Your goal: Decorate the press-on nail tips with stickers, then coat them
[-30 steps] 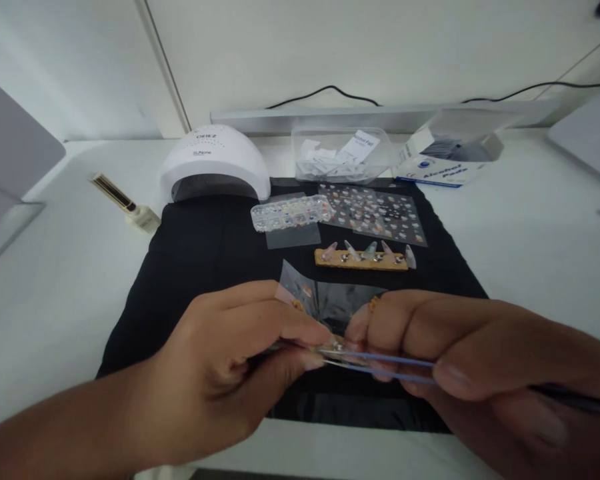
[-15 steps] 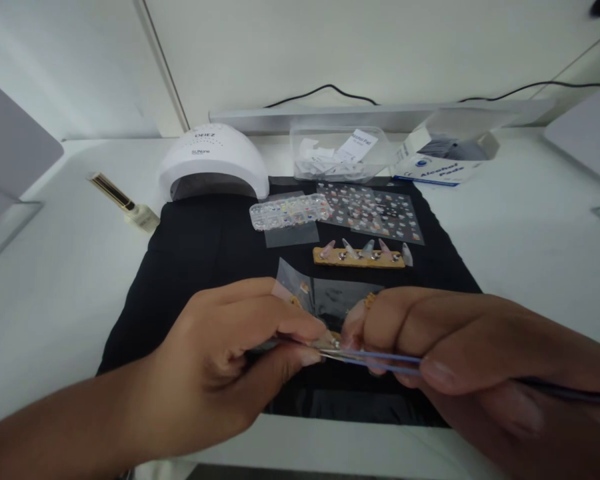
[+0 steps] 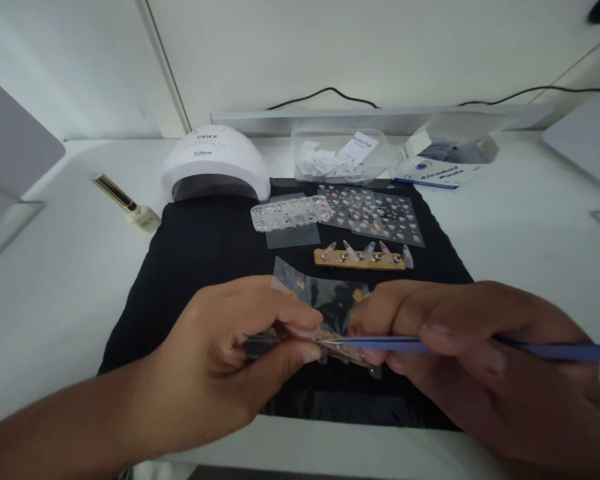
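Observation:
My left hand (image 3: 245, 347) is closed, thumb and forefinger pinching a nail display strip (image 3: 353, 355) that carries false nails; much of it is hidden by my fingers. Blue tweezers (image 3: 385, 343) are gripped in my right hand (image 3: 460, 340), their fine tips together beside my left thumb, at the strip. Just behind both hands is a clear sticker sheet (image 3: 325, 293) with small gold and orange motifs, its left corner raised. Whether my left hand also holds this sheet, I cannot tell. Farther back, a second strip (image 3: 360, 260) bears several slanted false nails.
A black cloth (image 3: 190, 260) covers the middle of the white table. On or behind it are a rhinestone case (image 3: 290, 213), a patterned sticker sheet (image 3: 380, 215), a white nail lamp (image 3: 215, 160), a clear tub (image 3: 337, 160) and an alcohol pad box (image 3: 443, 163). A polish bottle (image 3: 143, 217) stands left.
My right hand has turned, levelling the tweezers and bringing their tips together. It has shifted slightly, showing more of the sticker sheet and held strip. My left hand barely moved.

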{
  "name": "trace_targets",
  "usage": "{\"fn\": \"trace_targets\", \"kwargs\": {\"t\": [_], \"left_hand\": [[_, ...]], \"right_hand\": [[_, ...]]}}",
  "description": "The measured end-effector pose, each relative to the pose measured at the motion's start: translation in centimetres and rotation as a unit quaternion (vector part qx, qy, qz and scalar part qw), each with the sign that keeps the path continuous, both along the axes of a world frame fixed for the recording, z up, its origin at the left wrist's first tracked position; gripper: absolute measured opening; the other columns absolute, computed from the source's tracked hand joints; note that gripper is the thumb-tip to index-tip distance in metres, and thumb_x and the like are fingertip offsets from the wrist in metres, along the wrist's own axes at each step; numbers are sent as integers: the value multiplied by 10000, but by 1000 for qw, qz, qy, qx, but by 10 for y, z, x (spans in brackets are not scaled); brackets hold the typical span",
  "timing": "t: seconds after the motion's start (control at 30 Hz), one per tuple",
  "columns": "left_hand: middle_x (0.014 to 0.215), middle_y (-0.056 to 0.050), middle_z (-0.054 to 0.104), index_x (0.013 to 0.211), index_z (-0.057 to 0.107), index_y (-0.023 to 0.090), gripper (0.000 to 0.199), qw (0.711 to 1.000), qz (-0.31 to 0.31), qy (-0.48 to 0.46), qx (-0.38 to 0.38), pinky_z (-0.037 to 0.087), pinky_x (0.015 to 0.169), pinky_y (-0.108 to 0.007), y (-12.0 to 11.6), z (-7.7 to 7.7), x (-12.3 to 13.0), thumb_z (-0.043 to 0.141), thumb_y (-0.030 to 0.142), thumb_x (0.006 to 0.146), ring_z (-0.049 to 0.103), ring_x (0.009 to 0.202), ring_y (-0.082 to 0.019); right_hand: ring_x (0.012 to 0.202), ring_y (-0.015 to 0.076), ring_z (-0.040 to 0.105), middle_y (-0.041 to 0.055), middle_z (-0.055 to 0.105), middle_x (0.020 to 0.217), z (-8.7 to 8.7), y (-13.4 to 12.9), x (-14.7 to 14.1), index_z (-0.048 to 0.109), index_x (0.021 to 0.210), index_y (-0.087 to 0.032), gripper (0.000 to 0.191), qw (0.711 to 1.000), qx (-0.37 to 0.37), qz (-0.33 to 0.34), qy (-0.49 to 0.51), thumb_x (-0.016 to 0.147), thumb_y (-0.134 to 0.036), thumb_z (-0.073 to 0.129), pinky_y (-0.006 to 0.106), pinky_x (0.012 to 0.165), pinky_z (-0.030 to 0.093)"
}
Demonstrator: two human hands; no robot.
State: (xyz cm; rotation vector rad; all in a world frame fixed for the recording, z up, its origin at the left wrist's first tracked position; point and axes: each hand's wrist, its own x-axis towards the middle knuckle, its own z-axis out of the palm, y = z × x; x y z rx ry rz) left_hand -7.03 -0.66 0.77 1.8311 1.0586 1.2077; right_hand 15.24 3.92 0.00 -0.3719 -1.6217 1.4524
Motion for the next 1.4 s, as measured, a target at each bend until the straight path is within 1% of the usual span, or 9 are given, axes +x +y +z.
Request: {"fn": "trace_targets", "kwargs": {"t": [0.2, 0.5, 0.77, 0.9, 1.07, 1.13, 1.2, 1.3, 1.4], "left_hand": [[805, -34, 756, 941, 757, 141, 136, 999, 14, -24, -24, 582, 642, -175, -1, 1, 0, 751, 56, 835, 710, 702, -110], [809, -20, 777, 948, 765, 193, 169, 999, 35, -30, -29, 612, 657, -224, 1, -3, -2, 775, 85, 819, 733, 721, -142], [756, -2, 772, 898, 770, 185, 174, 981, 156, -47, -108, 627, 652, -249, 33, -12, -22, 847, 162, 744, 739, 701, -157], [831, -18, 724, 1093, 737, 179, 314, 977, 146, 74, -138, 559, 591, -260, 47, -25, -35, 812, 273, 803, 668, 662, -152], [1259, -82, 580, 1356, 599, 275, 522, 943, 211, 256, 16, 534, 743, -358, 40, -21, -43, 746, 277, 856, 593, 841, -205], [1276, -83, 555, 1316, 586, 274, 456, 951, 174, 249, 62, 517, 865, -396, 31, -14, -39, 708, 245, 878, 569, 1001, -257], [1199, -78, 576, 1221, 597, 248, 330, 965, 80, 243, 56, 488, 926, -418, 21, -9, -29, 685, 267, 904, 551, 1074, -274], [1150, -96, 616, 1150, 625, 210, 369, 966, -28, 256, 23, 471, 899, -469, 10, -9, -10, 748, 421, 873, 551, 1076, -306], [1121, -106, 644, 1082, 663, 188, 418, 952, -59, 299, 6, 443, 867, -521, 6, -13, 2, 796, 491, 826, 550, 1035, -324]], "right_hand": [[689, 202, 688, 33, 711, 686, 3, 5, -1, 810, 1037, -281, 199, 997, -69, 7, 37, 977, -250, 622, 368, 612, 581], [688, 225, 691, 61, 729, 664, 3, 6, 1, 808, 1008, -268, 181, 995, -83, -12, 51, 953, -258, 636, 365, 585, 595], [587, 170, 613, 24, 669, 610, -4, 19, 3, 818, 973, -244, 174, 999, -40, -2, 27, 950, -259, 646, 294, 511, 519], [540, 148, 578, 6, 645, 578, -12, 31, 8, 821, 922, -234, 144, 1000, -22, 6, -6, 933, -282, 685, 282, 499, 457], [547, 131, 569, -10, 635, 613, -16, 38, 12, 797, 896, -223, 156, 997, -26, 33, -60, 946, -317, 684, 284, 531, 423], [562, 136, 569, -8, 628, 623, -16, 39, 12, 787, 895, -216, 163, 995, -33, 44, -78, 950, -324, 678, 286, 538, 419], [569, 137, 570, -9, 619, 621, -17, 41, 12, 779, 885, -212, 165, 994, -42, 50, -90, 955, -310, 667, 287, 547, 421], [553, 119, 559, -18, 604, 610, -18, 44, 10, 772, 854, -218, 159, 992, -57, 53, -100, 947, -257, 649, 283, 553, 417], [539, 108, 539, -26, 579, 595, -19, 46, 7, 767, 826, -222, 159, 990, -76, 64, -105, 923, -220, 642, 270, 533, 405]]}}
